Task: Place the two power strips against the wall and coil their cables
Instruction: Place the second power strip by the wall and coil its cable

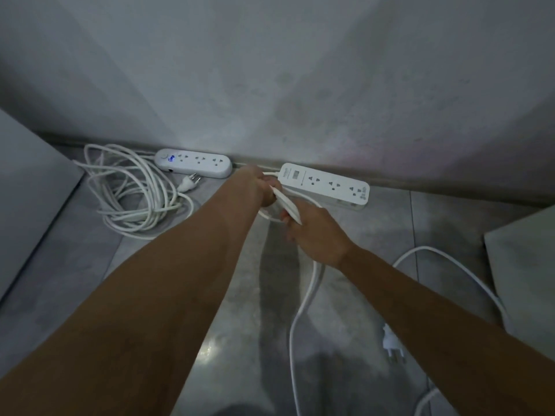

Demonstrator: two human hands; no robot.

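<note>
At the left of the frame the left cable (135, 190) lies on the floor (234, 325) in a loose pile of loops, more heaped than neatly wound, with its plug (188, 183) just beside the left strip (193, 162). That strip sits with its long side against the foot of the wall (300, 85), a small blue light showing at its left end.

At centre the left hand (255, 187) is clenched round the first turns of the right cable (300, 310), close to where it leaves the right strip (326, 184). Just below it the right hand (312, 232) has its fingers curled round the same cable. The stretch between the two hands is blurred, so I cannot tell how many loops are gathered.

The right strip lies along the wall too, at a slight angle across the centre right. From the right hand the cable runs down the lower centre and out of the bottom edge. Another stretch arcs across the lower right, and the right plug (392, 343) lies loose there.

So both strips look placed, and the step in hand seems to be coiling the second cable, barely begun. The next move likely calls for the right hand to slide back along the slack and bring another loop to the left hand, watching that the trailing plug does not snag.
</note>
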